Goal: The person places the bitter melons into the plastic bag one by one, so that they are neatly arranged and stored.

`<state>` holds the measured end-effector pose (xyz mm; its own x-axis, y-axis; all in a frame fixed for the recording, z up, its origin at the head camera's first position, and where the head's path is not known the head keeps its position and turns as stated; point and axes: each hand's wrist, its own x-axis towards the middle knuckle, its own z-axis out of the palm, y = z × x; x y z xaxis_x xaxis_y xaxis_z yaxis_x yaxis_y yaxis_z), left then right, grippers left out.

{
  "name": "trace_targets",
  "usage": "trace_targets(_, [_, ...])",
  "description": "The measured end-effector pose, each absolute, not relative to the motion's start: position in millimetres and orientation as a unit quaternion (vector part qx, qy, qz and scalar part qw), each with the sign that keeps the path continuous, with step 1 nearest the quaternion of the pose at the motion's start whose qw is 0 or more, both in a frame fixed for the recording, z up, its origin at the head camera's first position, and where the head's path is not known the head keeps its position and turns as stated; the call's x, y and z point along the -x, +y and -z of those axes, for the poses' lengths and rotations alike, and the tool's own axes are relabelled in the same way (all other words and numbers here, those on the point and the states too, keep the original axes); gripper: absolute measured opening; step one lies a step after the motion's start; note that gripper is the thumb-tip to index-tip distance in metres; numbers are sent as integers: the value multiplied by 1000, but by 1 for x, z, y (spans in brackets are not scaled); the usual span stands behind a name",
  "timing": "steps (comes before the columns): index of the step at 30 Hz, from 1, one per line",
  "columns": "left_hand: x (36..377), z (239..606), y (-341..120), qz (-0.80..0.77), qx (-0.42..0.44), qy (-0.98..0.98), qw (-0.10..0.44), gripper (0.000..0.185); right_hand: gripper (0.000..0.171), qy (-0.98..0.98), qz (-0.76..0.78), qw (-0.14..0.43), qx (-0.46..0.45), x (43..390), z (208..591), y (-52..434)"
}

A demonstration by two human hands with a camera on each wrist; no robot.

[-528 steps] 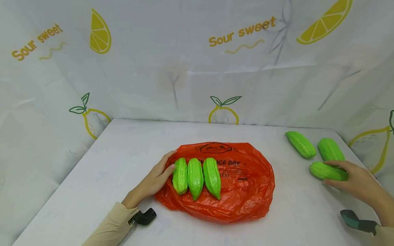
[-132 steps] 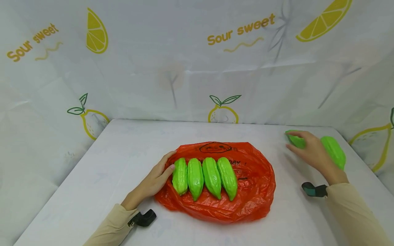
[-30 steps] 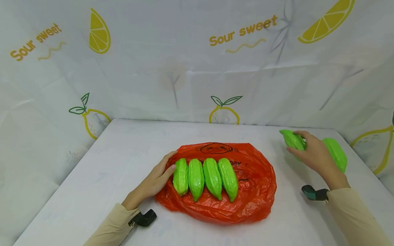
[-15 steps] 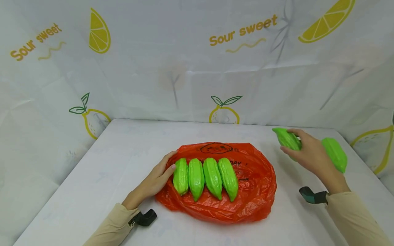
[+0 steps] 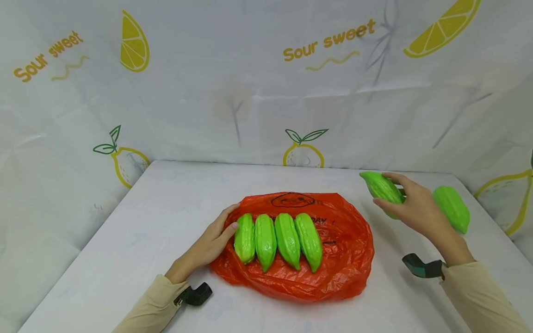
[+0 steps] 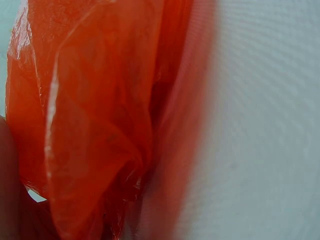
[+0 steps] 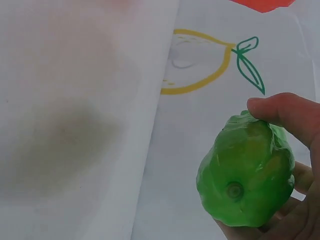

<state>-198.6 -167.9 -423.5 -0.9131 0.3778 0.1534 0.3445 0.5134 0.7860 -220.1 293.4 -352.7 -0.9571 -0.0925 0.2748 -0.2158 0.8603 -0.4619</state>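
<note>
My right hand (image 5: 418, 206) grips a green bitter melon (image 5: 381, 187) between thumb and fingers, raised over the right side of the table, its pointed tip toward the back left. The right wrist view shows the round stem end of this bitter melon (image 7: 245, 175) close up. A red plastic bag (image 5: 341, 259) lies spread at the middle, and several bitter melons (image 5: 287, 240) rest side by side within its crumpled rim. At the bag's left edge my left hand (image 5: 212, 240) holds the plastic, thumb beside the leftmost melon. Red film of the bag (image 6: 100, 110) fills much of the left wrist view.
One more bitter melon (image 5: 451, 208) lies on the white table (image 5: 116, 259) at the right, behind my right wrist. A white curtain (image 5: 200, 83) with lemon prints and lettering hangs along the back and sides. Each wrist bears a small dark camera mount (image 5: 422, 266).
Over the last seconds my right hand took hold of the bitter melon at the back right, lifted it and moved it left. A fourth melon joined the bag's row earlier. My left hand stays put.
</note>
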Motion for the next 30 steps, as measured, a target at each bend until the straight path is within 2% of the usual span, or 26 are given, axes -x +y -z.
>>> trace_targets(13, [200, 425, -169, -447, -210, 869, 17, 52, 71, -947, -281, 127, -93, 207, 338, 276])
trace_targets(30, [199, 425, -168, -446, -216, 868, 12, 51, 72, -935, -295, 160, -111, 187, 314, 244])
